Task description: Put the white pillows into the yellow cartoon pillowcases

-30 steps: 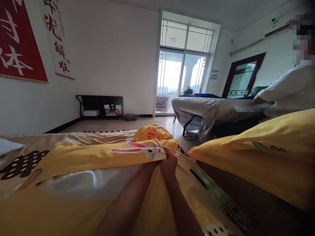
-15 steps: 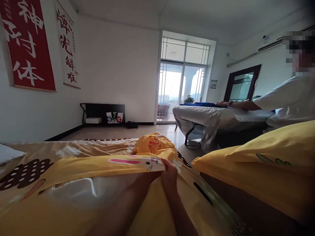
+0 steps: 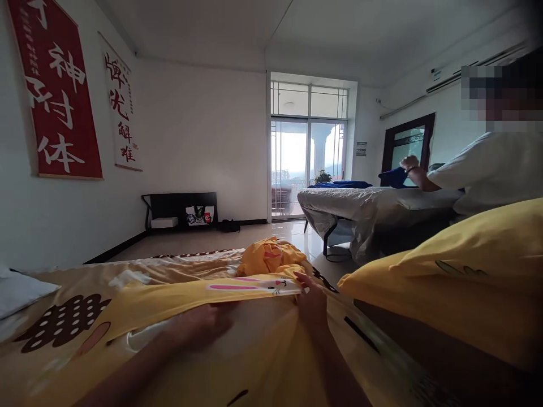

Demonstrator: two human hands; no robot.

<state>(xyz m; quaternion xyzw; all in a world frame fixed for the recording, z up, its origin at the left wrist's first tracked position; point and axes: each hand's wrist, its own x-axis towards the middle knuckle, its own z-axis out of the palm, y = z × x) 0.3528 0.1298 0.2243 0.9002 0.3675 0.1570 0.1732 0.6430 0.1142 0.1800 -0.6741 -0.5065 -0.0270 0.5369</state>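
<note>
Fingers of the right hand (image 3: 314, 302), in the head view, are clamped on the end of a yellow rabbit-print cloth (image 3: 186, 295), which stretches leftward across the patterned bedding (image 3: 70, 321). The blurred left hand (image 3: 206, 323) is near the cloth's lower edge; whether its fingers are closed I cannot tell. A crumpled yellow bundle (image 3: 271, 257) lies just beyond.

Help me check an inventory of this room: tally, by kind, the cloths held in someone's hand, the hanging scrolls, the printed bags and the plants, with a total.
Held cloths: 2 (yellow cloth in the wearer's right hand, blue cloth)
Hanging scrolls: 2 (red scroll, white scroll)
Printed bag: 1
Plant: 1
Total: 6
</note>
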